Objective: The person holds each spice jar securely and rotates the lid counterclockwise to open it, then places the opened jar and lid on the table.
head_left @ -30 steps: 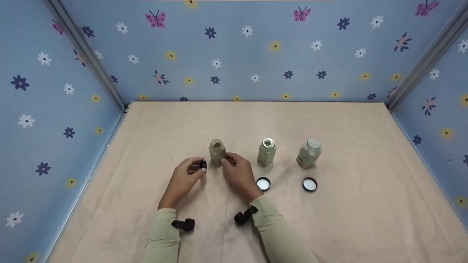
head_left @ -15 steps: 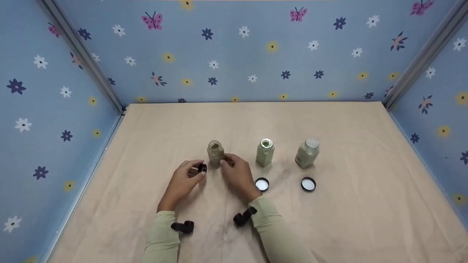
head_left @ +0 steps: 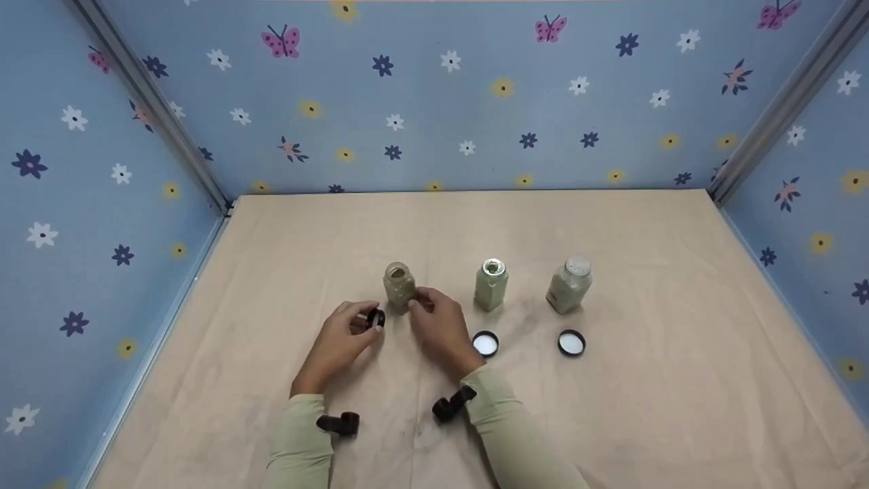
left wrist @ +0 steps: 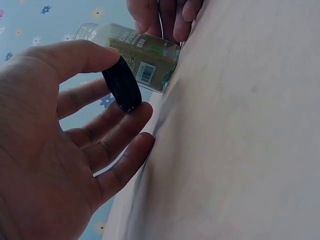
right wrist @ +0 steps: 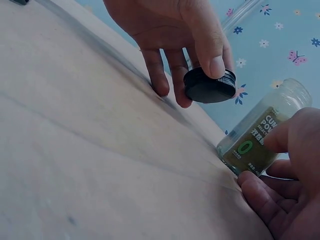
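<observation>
My left hand [head_left: 339,334] pinches a black screw lid [left wrist: 122,84] between thumb and fingers, holding it tilted above the cloth. Just right of the lid stands an uncapped glass spice jar [head_left: 399,288], upright and partly filled with brownish-green powder. Its label [right wrist: 257,137] reads in part "CUM… POW…". My right hand [head_left: 440,329] grips the jar low on its right side, thumb on the near face. In the left wrist view, only some fingers of the right hand [left wrist: 167,17] show behind the jar.
Rightward stand an uncapped jar [head_left: 491,286] with green contents and a larger jar [head_left: 569,288] with a pale, perforated-looking top. Two black lids, one nearer [head_left: 485,344] and one farther right [head_left: 571,343], lie white inside up. A beige cloth [head_left: 645,407] covers the table; flowered panels [head_left: 434,102] surround it.
My left hand has lowered the black lid slightly toward me and tilted it. The right hand keeps its hold on the jar. The head view has shifted a little.
</observation>
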Available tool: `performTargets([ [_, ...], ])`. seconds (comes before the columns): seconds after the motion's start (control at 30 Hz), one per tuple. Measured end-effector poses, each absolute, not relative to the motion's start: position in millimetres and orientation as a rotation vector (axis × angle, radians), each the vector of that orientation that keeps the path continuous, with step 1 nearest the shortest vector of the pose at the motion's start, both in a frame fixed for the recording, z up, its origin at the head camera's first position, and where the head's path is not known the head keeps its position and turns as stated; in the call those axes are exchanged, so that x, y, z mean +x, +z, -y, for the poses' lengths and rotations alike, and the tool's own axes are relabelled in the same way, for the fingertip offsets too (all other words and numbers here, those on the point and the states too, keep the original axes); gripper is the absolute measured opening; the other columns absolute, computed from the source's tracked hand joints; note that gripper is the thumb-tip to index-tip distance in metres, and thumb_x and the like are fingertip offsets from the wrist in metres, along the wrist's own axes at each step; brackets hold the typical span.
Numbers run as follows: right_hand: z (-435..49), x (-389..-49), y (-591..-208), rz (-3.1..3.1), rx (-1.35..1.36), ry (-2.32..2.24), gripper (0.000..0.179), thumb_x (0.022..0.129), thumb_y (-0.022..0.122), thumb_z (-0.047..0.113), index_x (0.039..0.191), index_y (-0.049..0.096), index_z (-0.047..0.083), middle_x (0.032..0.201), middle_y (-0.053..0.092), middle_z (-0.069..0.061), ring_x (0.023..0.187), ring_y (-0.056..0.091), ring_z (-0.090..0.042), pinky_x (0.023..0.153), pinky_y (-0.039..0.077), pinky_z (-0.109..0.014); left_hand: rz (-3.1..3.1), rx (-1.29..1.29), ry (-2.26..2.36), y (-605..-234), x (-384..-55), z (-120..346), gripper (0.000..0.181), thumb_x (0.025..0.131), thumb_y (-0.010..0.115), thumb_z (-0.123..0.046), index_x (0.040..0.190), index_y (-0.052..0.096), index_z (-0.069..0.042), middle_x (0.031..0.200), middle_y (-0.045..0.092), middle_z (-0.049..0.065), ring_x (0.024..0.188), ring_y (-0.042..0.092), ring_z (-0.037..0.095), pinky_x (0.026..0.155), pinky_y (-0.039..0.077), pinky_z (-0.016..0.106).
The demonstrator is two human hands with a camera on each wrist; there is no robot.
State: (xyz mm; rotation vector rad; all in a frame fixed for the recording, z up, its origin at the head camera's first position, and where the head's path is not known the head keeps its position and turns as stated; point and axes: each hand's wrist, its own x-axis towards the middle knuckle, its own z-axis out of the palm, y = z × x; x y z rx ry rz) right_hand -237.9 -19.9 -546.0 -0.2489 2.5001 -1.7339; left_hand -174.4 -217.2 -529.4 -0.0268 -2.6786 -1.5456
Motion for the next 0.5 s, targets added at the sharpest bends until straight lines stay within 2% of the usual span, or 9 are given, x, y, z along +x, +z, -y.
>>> performTargets([
  [0.5, 17.7, -235.5, -548.4, -2.497, -0.25, -1.747, 0.036, 0.096, 0.063, 0.022, 0.13, 0.066, 0.011, 0.113, 0.071, 0.004, 0.101, 0.065, -0.009, 0.092, 0.05, -0.03, 2.692, -0.084, -1.526, -530.6, -174.0, 217.2, 0.046, 0.086, 0.076, -0.006, 0.131, 0.065, -0.006, 0.113, 0.059, 0.01, 0.098, 0.066, 0.025, 0.09, 0.053, 0.041],
])
